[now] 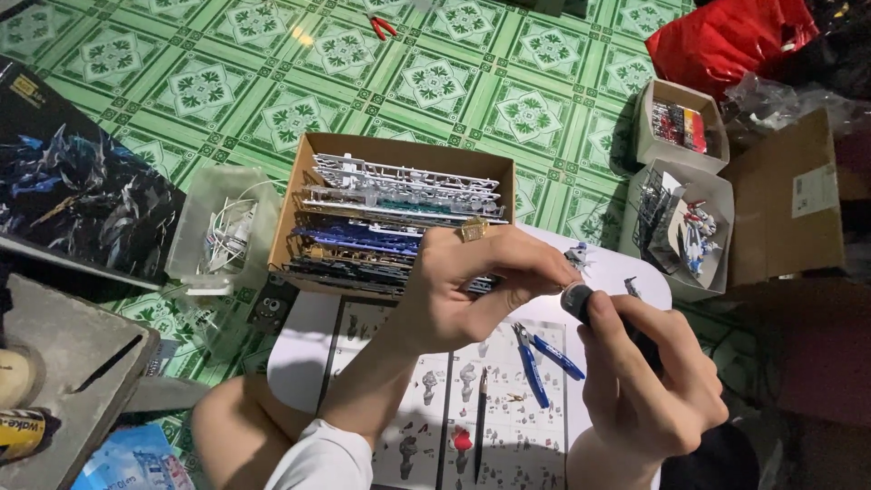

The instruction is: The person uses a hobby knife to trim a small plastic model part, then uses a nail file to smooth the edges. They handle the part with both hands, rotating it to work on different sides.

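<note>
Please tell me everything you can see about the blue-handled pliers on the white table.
The blue-handled pliers lie flat on the printed instruction sheet on the small white table. Two slim blue handles spread apart toward the lower right; the short dark metal head points to the upper left. No hand touches them; they lie just below the left hand.

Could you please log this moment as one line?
left hand: pinching small part | right hand: holding black tool | nippers: on manual
</note>
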